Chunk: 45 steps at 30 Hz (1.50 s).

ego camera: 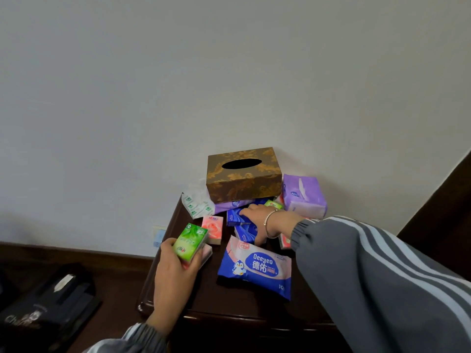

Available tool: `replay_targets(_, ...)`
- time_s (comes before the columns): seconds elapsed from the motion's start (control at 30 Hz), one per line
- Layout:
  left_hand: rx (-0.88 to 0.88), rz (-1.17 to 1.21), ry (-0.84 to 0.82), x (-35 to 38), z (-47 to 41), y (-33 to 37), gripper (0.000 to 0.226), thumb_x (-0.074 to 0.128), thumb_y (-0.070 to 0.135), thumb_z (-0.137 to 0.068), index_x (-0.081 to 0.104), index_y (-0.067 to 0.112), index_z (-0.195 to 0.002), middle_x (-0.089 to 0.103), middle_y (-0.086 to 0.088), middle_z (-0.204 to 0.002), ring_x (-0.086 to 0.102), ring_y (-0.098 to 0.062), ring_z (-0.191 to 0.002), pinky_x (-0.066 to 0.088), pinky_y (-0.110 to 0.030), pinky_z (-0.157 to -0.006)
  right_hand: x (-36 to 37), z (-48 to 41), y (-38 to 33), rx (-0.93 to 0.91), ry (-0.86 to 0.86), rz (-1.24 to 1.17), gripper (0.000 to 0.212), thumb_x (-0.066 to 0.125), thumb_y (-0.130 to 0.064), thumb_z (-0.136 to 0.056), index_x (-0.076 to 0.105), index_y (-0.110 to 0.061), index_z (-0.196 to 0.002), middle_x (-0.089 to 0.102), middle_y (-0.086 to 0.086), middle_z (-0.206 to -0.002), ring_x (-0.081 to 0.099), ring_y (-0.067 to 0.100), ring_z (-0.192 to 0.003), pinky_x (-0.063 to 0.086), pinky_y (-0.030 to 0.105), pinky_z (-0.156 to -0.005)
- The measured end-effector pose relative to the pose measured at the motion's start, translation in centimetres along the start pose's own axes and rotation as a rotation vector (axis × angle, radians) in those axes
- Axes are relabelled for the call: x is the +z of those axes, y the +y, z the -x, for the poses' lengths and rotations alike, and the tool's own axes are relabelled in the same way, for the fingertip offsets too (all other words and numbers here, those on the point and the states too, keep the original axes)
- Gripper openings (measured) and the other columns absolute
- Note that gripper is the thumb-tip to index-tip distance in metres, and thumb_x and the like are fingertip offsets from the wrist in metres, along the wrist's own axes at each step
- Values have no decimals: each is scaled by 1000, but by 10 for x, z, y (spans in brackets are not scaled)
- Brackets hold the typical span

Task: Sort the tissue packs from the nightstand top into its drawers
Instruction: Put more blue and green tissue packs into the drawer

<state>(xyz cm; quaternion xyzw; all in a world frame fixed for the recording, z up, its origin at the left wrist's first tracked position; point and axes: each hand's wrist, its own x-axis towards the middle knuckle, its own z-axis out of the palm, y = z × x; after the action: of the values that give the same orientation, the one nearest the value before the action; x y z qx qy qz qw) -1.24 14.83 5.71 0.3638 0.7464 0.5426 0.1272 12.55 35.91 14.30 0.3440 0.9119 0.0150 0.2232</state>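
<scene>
Against the wall, the nightstand (175, 296) surface carries a gold tissue box (243, 174), a purple pack (304, 194), a blue wipes pack (254, 268) and small packs. The left hand (175, 273) clamps a green pack (190, 242) stacked on a pink one, which might slip out. The right hand (257, 216) closes on a blue pocket pack (235, 217) and could nudge its neighbours.

Both arms in grey jacket sleeves, elastic gathered cuffs at wrists. Right sleeve (369, 271): pale stripes running lengthwise down arm. Left sleeve (132, 338): same grey, pale stripe partly visible. Thin silver bangle (270, 222) on right wrist. Hands bare, no gloves
</scene>
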Motion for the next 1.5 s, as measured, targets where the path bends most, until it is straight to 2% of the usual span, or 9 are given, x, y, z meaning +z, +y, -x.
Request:
replay_targets(0.1, -10, 0, 2, 0, 0, -1, 59, 54, 77, -61, 28, 43, -103, 49, 25, -84, 50, 7, -72, 35, -13, -55, 0, -1, -1, -33, 45, -97, 87, 80, -41, -64, 34, -22, -135, 36, 5, -138, 43, 25, -121, 44, 34, -90)
replay_targets(0.17, -19, -11, 2, 1, 0, -2, 58, 58, 74, -63, 28, 43, -103, 49, 24, -85, 51, 8, -74, 36, -13, -54, 1, -1, 1, -53, 86, -137, 82, 81, -41, -63, 38, -24, -130, 36, 2, -138, 40, 23, -123, 43, 34, -93)
replay_targets(0.3, -21, -38, 4, 4, 0, -4, 53, 68, 58, -73, 28, 42, -104, 49, 22, -86, 50, 5, -72, 35, -12, -54, 0, -5, 0, -13, 14, -209, 110, 83, -40, -60, 16, -25, -146, 19, 4, -154, 24, 27, -140, 33, 44, -111)
replay_targets(0.43, -23, -50, 9, 5, 1, -6, 52, 70, 52, -76, 29, 41, -106, 49, 19, -88, 50, 6, -73, 35, -11, -54, -1, -9, -3, 26, -32, -148, 125, 83, -50, -54, 5, -26, -149, 15, 6, -154, 18, 29, -140, 31, 47, -111)
replay_targets(0.77, -6, -48, 29, 7, -1, -12, 60, 70, 52, -75, 33, 35, -120, 52, 16, -101, 55, -6, -86, 44, -23, -63, 7, -12, -11, 79, -77, -174, 122, 80, -53, -49, 5, -33, -142, 28, 12, -144, 30, 32, -129, 37, 48, -103)
replay_targets(1.1, 10, -49, 37, 4, 0, -11, 67, 71, 46, -78, 35, 29, -132, 58, 4, -121, 58, -13, -101, 46, -28, -76, 12, -2, -9, -13, 119, -249, 110, 76, -46, -58, 8, -34, -144, 37, 11, -134, 44, 32, -117, 42, 39, -89)
replay_targets(1.23, 62, -11, 65, -2, 3, -3, 58, 73, 40, -78, 44, 28, -126, 57, 8, -110, 59, -15, -101, 50, -34, -79, 5, 30, -3, -19, 330, -491, 96, 76, -39, -62, 20, -31, -139, 53, 3, -123, 57, 23, -103, 49, 31, -77)
replay_targets(1.4, 121, 16, 8, -6, -2, 40, 55, 74, 43, -66, 45, 36, -112, 59, 9, -103, 60, -15, -97, 51, -48, -83, 13, 106, 24, 174, 751, -1131, 71, 83, -30, -65, 40, -29, -121, 56, -16, -100, 57, 1, -85, 45, 15, -67)
replay_targets(1.5, 196, -108, -203, 18, -18, 83, 53, 76, 39, -72, 51, 29, -118, 59, 9, -104, 58, -13, -97, 48, -41, -88, 29, 148, 42, 246, 886, -1497, 49, 83, -10, -65, 57, -16, -107, 69, 2, -96, 65, 12, -79, 51, 26, -70)
